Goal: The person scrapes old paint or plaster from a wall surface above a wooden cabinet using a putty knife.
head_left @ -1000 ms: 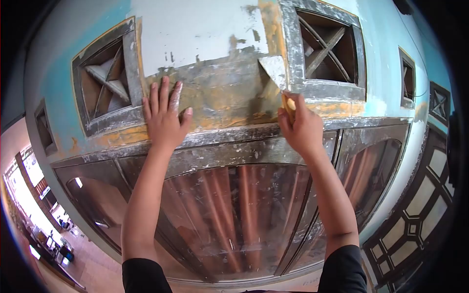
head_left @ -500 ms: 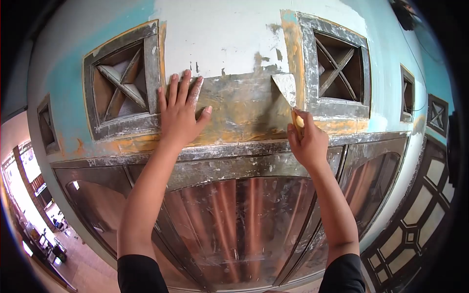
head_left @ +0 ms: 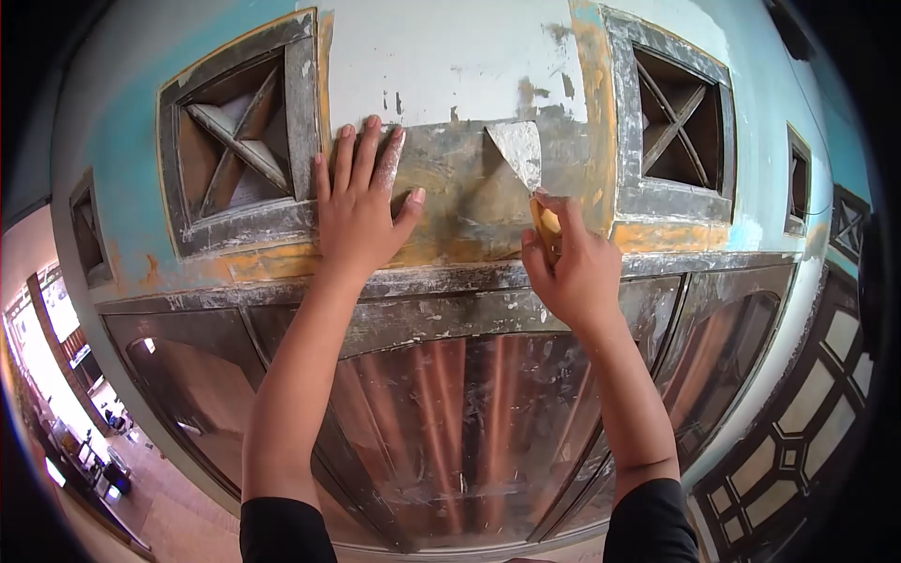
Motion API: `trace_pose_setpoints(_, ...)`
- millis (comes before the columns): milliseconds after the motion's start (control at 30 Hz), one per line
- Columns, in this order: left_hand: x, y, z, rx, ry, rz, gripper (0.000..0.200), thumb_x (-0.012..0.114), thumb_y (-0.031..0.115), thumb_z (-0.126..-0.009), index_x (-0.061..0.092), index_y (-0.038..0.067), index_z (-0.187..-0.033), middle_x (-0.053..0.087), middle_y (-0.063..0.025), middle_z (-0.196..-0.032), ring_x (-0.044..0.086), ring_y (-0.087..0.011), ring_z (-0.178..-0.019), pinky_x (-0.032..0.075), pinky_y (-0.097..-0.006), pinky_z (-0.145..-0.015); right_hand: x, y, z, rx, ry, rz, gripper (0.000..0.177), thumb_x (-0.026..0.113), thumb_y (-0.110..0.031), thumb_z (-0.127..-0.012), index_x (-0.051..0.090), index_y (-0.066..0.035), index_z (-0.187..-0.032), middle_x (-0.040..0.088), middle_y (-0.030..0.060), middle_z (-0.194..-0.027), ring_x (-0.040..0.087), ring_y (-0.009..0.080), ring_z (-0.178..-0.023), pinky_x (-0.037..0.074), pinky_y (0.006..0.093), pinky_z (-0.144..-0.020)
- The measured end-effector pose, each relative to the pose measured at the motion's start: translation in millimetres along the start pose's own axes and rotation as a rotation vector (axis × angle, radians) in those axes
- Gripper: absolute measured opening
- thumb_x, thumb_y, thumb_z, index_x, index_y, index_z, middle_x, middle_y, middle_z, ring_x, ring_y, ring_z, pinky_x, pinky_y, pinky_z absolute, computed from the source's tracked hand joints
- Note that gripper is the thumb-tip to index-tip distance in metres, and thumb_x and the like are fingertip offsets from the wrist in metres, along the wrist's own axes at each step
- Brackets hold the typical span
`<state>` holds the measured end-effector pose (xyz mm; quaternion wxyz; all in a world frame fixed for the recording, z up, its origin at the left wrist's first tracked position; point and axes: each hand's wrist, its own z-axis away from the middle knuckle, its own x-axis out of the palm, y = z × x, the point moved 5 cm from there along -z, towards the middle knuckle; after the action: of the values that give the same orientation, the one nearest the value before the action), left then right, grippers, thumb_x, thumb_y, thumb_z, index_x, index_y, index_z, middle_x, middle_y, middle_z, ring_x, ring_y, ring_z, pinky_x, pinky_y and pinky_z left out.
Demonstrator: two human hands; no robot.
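My right hand (head_left: 577, 267) grips the wooden handle of a putty knife (head_left: 519, 150), its broad blade smeared white and pointing up. The blade's wide edge lies near the upper border of a bare grey-brown strip of wall (head_left: 450, 188), just under the white-coated area (head_left: 450, 56). My left hand (head_left: 361, 220) rests with spread fingers on the left part of that strip, beside the left vent frame. White powder coats its index finger.
Wooden vents with crossed bars, a left one (head_left: 239, 141) and a right one (head_left: 674, 122), flank the strip. Below runs a paint-spotted wooden window frame (head_left: 450, 314) with glass and reddish curtains behind. A panelled door (head_left: 798, 413) stands at the right, a bright doorway at the left.
The putty knife in my right hand has moved left along the strip, its blade now leaning further left. My left hand stays spread on the wall while the view has shifted slightly.
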<state>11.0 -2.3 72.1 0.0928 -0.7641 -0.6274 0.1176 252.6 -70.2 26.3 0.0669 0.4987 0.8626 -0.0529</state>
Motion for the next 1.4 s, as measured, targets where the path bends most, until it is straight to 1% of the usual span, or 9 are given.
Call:
trace_pose_setpoints(167, -0.5, 0.5, -0.3, 0.002, 0.01, 0.012, 0.069, 0.057, 0.044, -0.097, 0.04, 0.021, -0.16, 0.027, -0.0058, -0.17, 0.022, -0.0343, -0.156, 0.014, -0.0598, -0.124, 9.1, 1.1, -7.9, 0.014, 0.013, 0.007, 0.036, 0.067, -0.027, -0.093, 0.057, -0.013, -0.124, 0.064, 0.0099, -0.063, 0.067, 0.033, -0.057, 0.051, 0.0444, -0.052)
trace_pose_setpoints(333, 1.4, -0.7, -0.1, 0.003, 0.022, 0.006, 0.069, 0.057, 0.044, -0.097, 0.04, 0.021, -0.159, 0.027, -0.0055, -0.17, 0.022, -0.0339, -0.156, 0.015, -0.0597, -0.124, 4.9, -11.2, -1.2, 0.008, 0.014, 0.03, 0.034, 0.066, -0.028, -0.093, 0.057, -0.013, -0.123, 0.065, 0.0112, -0.063, 0.067, 0.0352, -0.056, 0.051, 0.0464, -0.052)
trace_pose_setpoints(467, 0.8, 0.2, 0.4, 0.0, 0.029, 0.012, 0.068, 0.058, 0.043, -0.097, 0.041, 0.02, -0.159, 0.028, -0.0056, -0.17, 0.022, -0.0341, -0.156, 0.015, -0.0599, -0.124, 5.0, -16.2, -4.8, 0.058, -0.051, 0.023, 0.034, 0.066, -0.029, -0.094, 0.056, -0.014, -0.122, 0.065, 0.0115, -0.063, 0.067, 0.0355, -0.056, 0.05, 0.0464, -0.051)
trace_pose_setpoints(567, 0.7, -0.2, 1.7, -0.003, 0.039, 0.017, 0.068, 0.058, 0.042, -0.097, 0.042, 0.02, -0.158, 0.028, -0.0058, -0.169, 0.023, -0.0343, -0.156, 0.015, -0.06, -0.124, 8.1, -19.3, -1.3, 0.05, -0.079, 0.054, 0.035, 0.065, -0.03, -0.094, 0.056, -0.014, -0.123, 0.065, 0.0115, -0.062, 0.067, 0.0356, -0.055, 0.051, 0.0466, -0.051)
trace_pose_setpoints(733, 0.8, 0.4, 2.0, 0.001, 0.038, 0.026, 0.068, 0.059, 0.042, -0.096, 0.042, 0.019, -0.158, 0.029, -0.0065, -0.169, 0.023, -0.0345, -0.156, 0.016, -0.0596, -0.124, 12.4, -21.2, -3.5, 0.023, -0.048, 0.059, 0.034, 0.064, -0.031, -0.095, 0.055, -0.013, -0.123, 0.064, 0.0115, -0.06, 0.066, 0.0357, -0.054, 0.05, 0.0477, -0.051)
trace_pose_setpoints(1033, 1.5, 0.7, 4.7, 0.002, 0.051, 0.033, 0.067, 0.059, 0.041, -0.097, 0.042, 0.019, -0.158, 0.029, -0.0067, -0.169, 0.023, -0.0346, -0.156, 0.016, -0.0592, -0.124, 11.7, -26.8, -2.6, 0.033, -0.075, 0.063, 0.033, 0.064, -0.031, -0.095, 0.055, -0.013, -0.121, 0.065, 0.0118, -0.06, 0.067, 0.0364, -0.055, 0.051, 0.0491, -0.052)
trace_pose_setpoints(1367, 2.5, 1.3, 6.3, -0.009, 0.04, 0.039, 0.068, 0.06, 0.039, -0.097, 0.04, 0.02, -0.159, 0.028, -0.0067, -0.169, 0.022, -0.0351, -0.156, 0.016, -0.0605, -0.124, 13.8, -34.7, -9.4, 0.048, -0.081, 0.079, 0.033, 0.063, -0.03, -0.095, 0.055, -0.013, -0.121, 0.066, 0.0126, -0.061, 0.067, 0.0376, -0.056, 0.052, 0.0501, -0.052)
trace_pose_setpoints(1400, 2.4, 1.3, 6.3, -0.009, 0.041, 0.039, 0.067, 0.06, 0.039, -0.097, 0.04, 0.02, -0.159, 0.028, -0.0068, -0.169, 0.022, -0.0351, -0.156, 0.016, -0.0605, -0.124, 12.4, -36.3, -9.5, 0.068, -0.101, 0.067, 0.033, 0.063, -0.03, -0.095, 0.054, -0.013, -0.122, 0.065, 0.0139, -0.062, 0.067, 0.0388, -0.057, 0.051, 0.0506, -0.053)
